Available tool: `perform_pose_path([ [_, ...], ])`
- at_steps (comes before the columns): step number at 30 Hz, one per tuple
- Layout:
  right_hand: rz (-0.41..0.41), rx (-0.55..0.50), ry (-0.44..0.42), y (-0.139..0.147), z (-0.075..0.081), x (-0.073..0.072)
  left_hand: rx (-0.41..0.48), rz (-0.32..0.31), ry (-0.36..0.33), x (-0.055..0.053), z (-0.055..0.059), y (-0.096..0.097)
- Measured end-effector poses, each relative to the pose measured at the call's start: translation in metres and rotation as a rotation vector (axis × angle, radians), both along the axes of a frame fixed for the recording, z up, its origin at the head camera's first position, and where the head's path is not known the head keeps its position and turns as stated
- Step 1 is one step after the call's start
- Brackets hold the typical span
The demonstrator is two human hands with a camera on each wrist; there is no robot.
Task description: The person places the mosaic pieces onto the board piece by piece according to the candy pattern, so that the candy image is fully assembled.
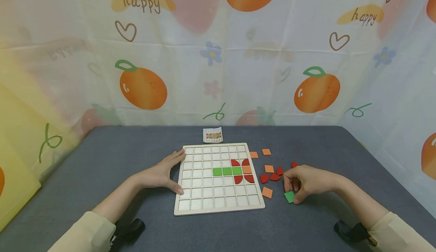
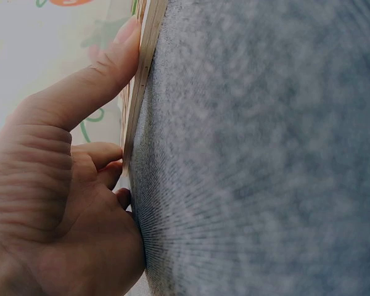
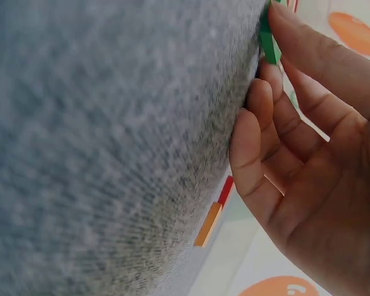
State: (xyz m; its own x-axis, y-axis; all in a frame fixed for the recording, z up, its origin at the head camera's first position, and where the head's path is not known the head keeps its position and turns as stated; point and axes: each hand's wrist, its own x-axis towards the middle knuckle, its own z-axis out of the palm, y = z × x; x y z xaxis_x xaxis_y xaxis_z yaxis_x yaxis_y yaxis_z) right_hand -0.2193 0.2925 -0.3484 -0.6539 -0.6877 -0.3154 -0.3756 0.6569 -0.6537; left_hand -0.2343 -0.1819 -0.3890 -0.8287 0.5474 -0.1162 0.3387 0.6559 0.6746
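A pale wooden grid board lies flat on the table. Three green squares form a row on it, ending at an orange square near the right edge, with red quarter-round pieces above and below. My left hand rests spread at the board's left side, its thumb and fingertips touching the edge. Right of the board, my right hand pinches a green square tile between thumb and finger, at the table surface. In the right wrist view, that tile stands partly behind the thumb.
Loose orange squares and red quarter-round pieces lie scattered between the board and my right hand. A small printed pattern card sits behind the board. The grey table meets a fruit-printed curtain at the back.
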Motion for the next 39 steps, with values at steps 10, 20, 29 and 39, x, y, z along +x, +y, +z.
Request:
perform_pose_path([
  [10,-0.018,-0.002,0.070,-0.009,0.003,0.003,-0.003,0.001,0.001,0.000,-0.002,0.000],
  [20,0.029,-0.044,0.098,-0.021,0.009,0.000,-0.001,-0.002,0.002,-0.002,-0.001,0.000],
  [29,0.005,-0.109,0.094,-0.048,0.009,-0.007,-0.005,0.003,0.005,-0.001,-0.001,0.000],
  [39,-0.026,-0.153,0.192,-0.088,0.012,-0.014,0.009,-0.003,-0.006,-0.001,0.000,0.000],
])
